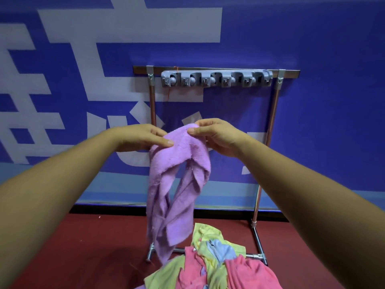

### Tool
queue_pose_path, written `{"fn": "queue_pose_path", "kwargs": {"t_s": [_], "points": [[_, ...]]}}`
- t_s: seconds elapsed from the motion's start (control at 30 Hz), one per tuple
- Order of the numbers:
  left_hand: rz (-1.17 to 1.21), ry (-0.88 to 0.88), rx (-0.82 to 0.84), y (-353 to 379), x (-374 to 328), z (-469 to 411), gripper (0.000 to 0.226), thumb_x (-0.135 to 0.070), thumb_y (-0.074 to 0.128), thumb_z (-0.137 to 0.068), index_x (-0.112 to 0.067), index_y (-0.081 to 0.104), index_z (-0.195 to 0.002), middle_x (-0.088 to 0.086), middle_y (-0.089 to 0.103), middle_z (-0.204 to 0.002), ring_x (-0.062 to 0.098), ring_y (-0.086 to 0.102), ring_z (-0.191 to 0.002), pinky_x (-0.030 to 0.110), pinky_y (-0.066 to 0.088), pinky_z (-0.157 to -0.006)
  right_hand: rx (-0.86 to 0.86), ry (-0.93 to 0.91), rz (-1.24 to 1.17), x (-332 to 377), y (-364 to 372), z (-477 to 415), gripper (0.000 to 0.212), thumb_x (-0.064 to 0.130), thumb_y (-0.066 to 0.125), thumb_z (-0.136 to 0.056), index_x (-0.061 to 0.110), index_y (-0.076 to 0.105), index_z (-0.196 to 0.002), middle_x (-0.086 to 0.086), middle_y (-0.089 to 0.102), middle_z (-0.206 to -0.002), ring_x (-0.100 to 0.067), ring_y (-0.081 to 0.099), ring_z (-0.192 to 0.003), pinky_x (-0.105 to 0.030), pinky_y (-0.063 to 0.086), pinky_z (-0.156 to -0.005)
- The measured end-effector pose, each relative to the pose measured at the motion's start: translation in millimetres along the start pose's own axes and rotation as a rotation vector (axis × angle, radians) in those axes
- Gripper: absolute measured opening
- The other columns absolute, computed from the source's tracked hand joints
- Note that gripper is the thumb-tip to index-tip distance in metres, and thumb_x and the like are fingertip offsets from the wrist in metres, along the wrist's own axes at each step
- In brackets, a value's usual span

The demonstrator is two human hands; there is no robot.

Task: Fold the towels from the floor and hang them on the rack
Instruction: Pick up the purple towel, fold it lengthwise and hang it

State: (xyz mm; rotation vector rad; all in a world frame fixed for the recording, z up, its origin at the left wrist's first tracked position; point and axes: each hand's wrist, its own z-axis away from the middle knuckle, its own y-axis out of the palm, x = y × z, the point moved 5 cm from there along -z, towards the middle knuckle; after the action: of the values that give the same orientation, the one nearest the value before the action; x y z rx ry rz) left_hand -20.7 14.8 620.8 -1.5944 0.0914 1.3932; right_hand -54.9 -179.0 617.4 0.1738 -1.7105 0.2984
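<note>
- Head view: blue wall (312, 38) with large white lettering fills the upper frame, with a paler blue band low down.
- Dark red floor (73, 247) runs along the bottom.
- Metal rack (275, 113) stands on the floor against the wall, with two copper-toned uprights, a top bar and silver base tubes. No towel hangs on it.
- Pile of towels (218, 265), yellow-green, pink and light blue, lies crumpled on the floor at the rack's base, partly over the base tube.
- Purple towel (179, 163) is held up in front of the rack. It hangs bunched and twisted, its lower end just above the pile.
- Left hand (137, 136) pinches the purple towel's top edge, thumb laid on the cloth.
- Right hand (218, 138) pinches the same top edge, close beside the left.
- Grey hook strip (216, 78) is fixed along the rack's top bar.
</note>
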Motion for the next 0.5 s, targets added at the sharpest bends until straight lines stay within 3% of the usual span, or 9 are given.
{"fn": "queue_pose_path", "kwargs": {"t_s": [0.1, 0.2, 0.3, 0.4, 0.5], "points": [[0.005, -0.004, -0.015, -15.1, 14.9, -2.7, 0.060, -0.047, 0.077, -0.072, -0.004, 0.070, -0.114, 0.015, 0.070, -0.117, 0.019, 0.065, -0.103, 0.034, 0.046, -0.101, -0.062, 0.020, 0.117, -7.4, -11.6, -16.0, 0.010, 0.009, 0.071, -0.089, 0.004, 0.063, -0.090, -0.004, 0.063, -0.076, -0.011, 0.059, -0.064, -0.020, 0.047, -0.059], [0.064, 0.086, -0.189, -31.4, 19.9, -13.4, 0.041, -0.034, 0.072, -0.080, -0.006, 0.070, -0.110, 0.015, 0.071, -0.112, 0.018, 0.065, -0.100, 0.037, 0.049, -0.096, -0.096, 0.023, 0.470, -12.7, -22.0, -32.6, 0.019, 0.014, 0.080, -0.082, 0.013, 0.062, -0.076, 0.003, 0.061, -0.068, -0.011, 0.056, -0.065, -0.027, 0.044, -0.063], [-0.381, 0.115, -0.309, -42.0, 16.7, -29.2, 0.021, -0.038, 0.067, -0.088, -0.018, 0.067, -0.092, 0.004, 0.069, -0.090, 0.013, 0.061, -0.083, 0.037, 0.050, -0.081, -0.101, 0.001, 0.486, -7.4, -27.7, -48.2, 0.018, 0.007, 0.081, -0.079, 0.013, 0.064, -0.083, -0.002, 0.065, -0.075, -0.015, 0.059, -0.071, -0.030, 0.049, -0.066], [-0.308, 0.140, -0.362, -60.7, 16.2, -39.9, 0.029, -0.044, 0.063, -0.084, -0.017, 0.068, -0.093, 0.002, 0.069, -0.088, 0.013, 0.061, -0.083, 0.039, 0.049, -0.082, -0.105, -0.013, 0.521, -0.3, -32.1, -62.3, 0.018, 0.003, 0.082, -0.077, 0.011, 0.065, -0.081, 0.001, 0.064, -0.072, -0.010, 0.058, -0.065, -0.024, 0.048, -0.061], [-0.332, 0.136, -0.343, -69.7, 18.1, -52.4, 0.034, -0.044, 0.063, -0.088, -0.012, 0.066, -0.097, 0.008, 0.069, -0.093, 0.013, 0.059, -0.085, 0.042, 0.049, -0.083, -0.133, -0.018, 0.543, -1.5, -38.7, -81.0, 0.022, 0.004, 0.083, -0.074, 0.017, 0.064, -0.073, -0.002, 0.062, -0.071, -0.013, 0.056, -0.065, -0.029, 0.047, -0.064]]}}
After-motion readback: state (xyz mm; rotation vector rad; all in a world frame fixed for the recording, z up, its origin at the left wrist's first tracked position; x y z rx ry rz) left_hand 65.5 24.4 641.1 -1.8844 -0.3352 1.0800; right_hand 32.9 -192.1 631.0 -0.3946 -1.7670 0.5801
